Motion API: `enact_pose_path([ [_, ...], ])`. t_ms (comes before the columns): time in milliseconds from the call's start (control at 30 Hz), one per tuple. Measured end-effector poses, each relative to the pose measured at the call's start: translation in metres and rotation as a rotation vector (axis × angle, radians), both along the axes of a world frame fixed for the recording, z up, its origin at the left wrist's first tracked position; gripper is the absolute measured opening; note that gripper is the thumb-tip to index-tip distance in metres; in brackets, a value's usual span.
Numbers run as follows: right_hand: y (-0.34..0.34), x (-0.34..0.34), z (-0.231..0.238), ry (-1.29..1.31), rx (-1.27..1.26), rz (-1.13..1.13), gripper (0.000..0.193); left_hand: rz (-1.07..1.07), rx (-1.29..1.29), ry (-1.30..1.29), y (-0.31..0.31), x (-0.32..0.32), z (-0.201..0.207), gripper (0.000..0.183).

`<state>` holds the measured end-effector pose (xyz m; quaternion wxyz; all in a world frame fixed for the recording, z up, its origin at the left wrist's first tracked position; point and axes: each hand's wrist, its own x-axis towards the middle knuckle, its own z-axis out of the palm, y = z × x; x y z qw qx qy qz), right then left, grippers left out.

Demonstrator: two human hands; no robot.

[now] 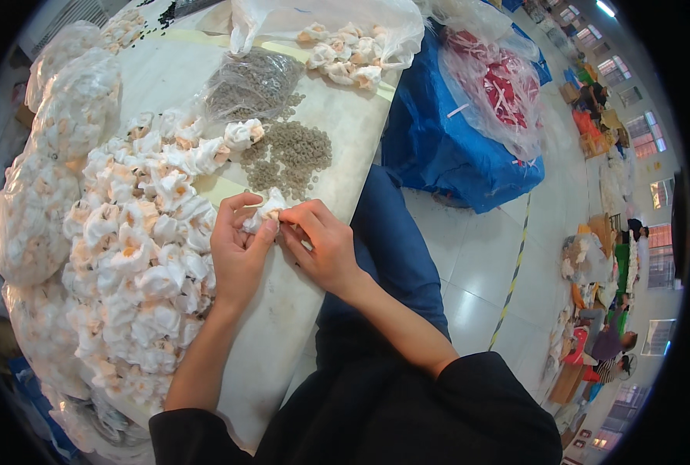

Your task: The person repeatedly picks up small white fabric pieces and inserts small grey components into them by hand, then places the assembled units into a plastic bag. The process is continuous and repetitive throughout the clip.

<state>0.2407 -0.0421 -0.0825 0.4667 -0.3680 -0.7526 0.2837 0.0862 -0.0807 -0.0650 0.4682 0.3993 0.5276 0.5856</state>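
A small white-and-peach fabric piece [270, 203], soft and puckered like a little plush part, is held above the near edge of the table. My left hand [236, 252] grips it between thumb and fingers. At its right side my right hand [325, 242] is closed in a pinch on the piece's edge; anything smaller between those fingertips is hidden. Just beyond my hands lie loose grey-brown bead-like bits [302, 151]. A clear plastic bag [252, 81] full of the same bits rests behind them. To the left spreads a big heap of similar white fabric pieces [139, 240].
Stuffed clear bags [39, 209] line the table's left side. More white pieces [349, 54] lie by a plastic sheet at the back. Right of the table [271, 341] stands a blue-covered bundle [453, 139] topped by a bag with red contents [496, 81]. Other people work far right.
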Motion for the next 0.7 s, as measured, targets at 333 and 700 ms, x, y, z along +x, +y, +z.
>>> enact_pose_path([
  [333, 0.004, 0.008, -0.001, -0.04, 0.071, 0.112, 0.013, -0.064, 0.113, 0.145, -0.003, 0.002, 0.006, 0.036],
  [700, 0.0, 0.013, -0.002, 0.121, -0.209, 0.126, 0.018, -0.08, 0.106, 0.401, -0.001, -0.001, -0.006, 0.024],
])
